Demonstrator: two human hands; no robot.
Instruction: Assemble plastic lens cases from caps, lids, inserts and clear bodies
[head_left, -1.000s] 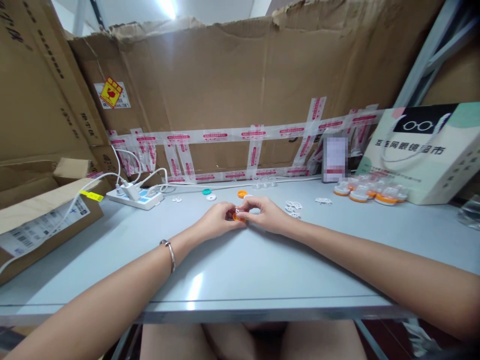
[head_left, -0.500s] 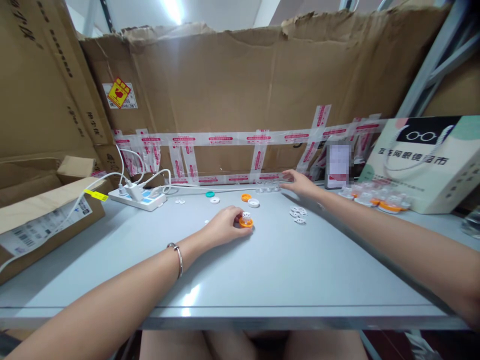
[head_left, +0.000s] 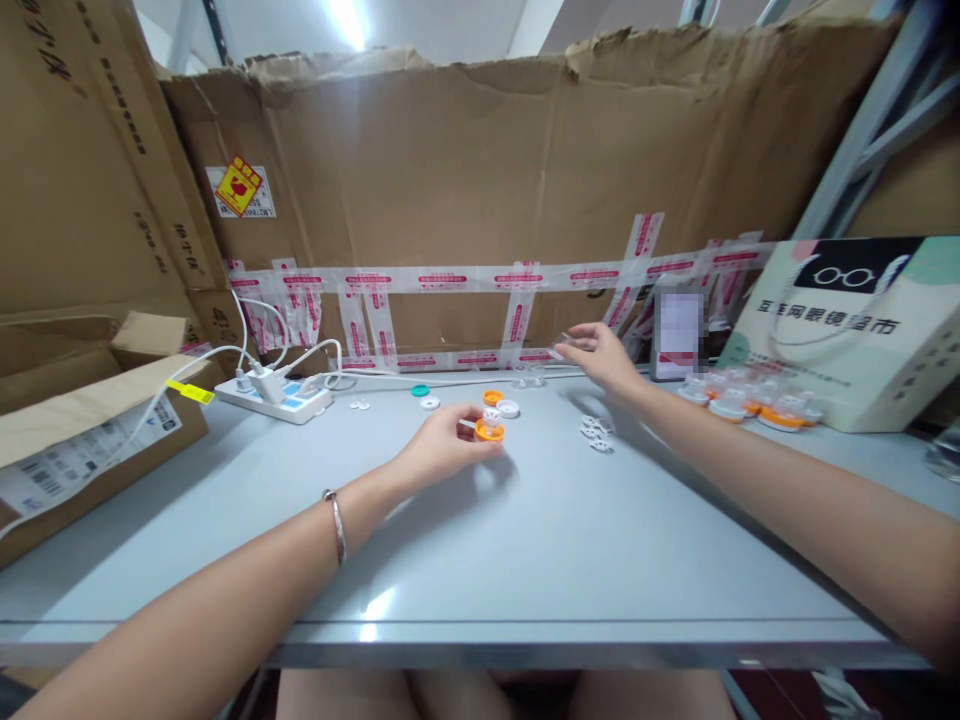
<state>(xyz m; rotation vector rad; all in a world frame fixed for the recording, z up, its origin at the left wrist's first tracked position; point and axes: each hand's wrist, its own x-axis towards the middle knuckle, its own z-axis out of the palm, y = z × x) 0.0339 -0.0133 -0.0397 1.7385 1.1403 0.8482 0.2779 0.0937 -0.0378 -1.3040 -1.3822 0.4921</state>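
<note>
Both hands gripping small parts over the pale surface

In the head view, the left hand (head_left: 444, 438), near the centre of the frame, has its fingers closed around the side of an orange cap (head_left: 490, 434) with a white piece (head_left: 492, 417) standing in it; a shadow falls on the surface (head_left: 600, 550) below. Right of centre, the right hand (head_left: 606, 362) pinches a clear part (head_left: 561, 345) between its fingertips, before the taped cardboard (head_left: 450, 180).

Just behind the cap, at mid-frame, lie a white ring (head_left: 508, 409) and an orange ring (head_left: 493, 397). Clear pieces (head_left: 528, 377) sit beyond them, and white cut-out plates (head_left: 597, 434) lie lower right. Orange and white units with clear tops (head_left: 782, 412) cluster at the frame's right, beside a paper bag (head_left: 832, 335).
</note>
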